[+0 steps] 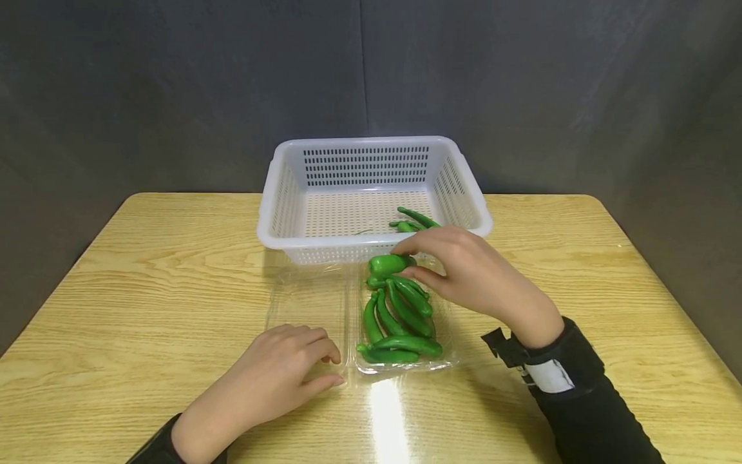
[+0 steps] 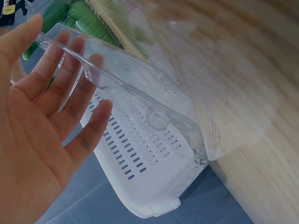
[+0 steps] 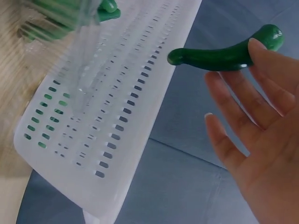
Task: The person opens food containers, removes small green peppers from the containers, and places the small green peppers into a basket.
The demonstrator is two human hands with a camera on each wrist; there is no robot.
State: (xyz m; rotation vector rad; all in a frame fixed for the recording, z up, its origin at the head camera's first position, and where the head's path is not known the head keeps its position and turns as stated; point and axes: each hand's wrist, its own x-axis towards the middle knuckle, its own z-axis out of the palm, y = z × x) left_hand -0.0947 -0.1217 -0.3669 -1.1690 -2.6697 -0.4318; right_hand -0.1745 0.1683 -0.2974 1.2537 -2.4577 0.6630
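My right hand pinches one curved green pepper by its thicker end, between thumb and fingers, the thinner end sticking out free. I hold it above the far end of a clear plastic clamshell container, near the front wall of the basket. My left hand grips nothing; its fingers are relaxed and slightly bent beside the clamshell's lid half, and I cannot tell whether they touch it. The other half holds a cluster of green peppers, some lengthwise, two lying crosswise at the near end. Just beyond stands a white perforated plastic basket, with a few more peppers in its front right corner. On my right wrist, a black strap carries a white patch; I can read no words on it. Everything rests on a wood-grain table before a dark grey wall.
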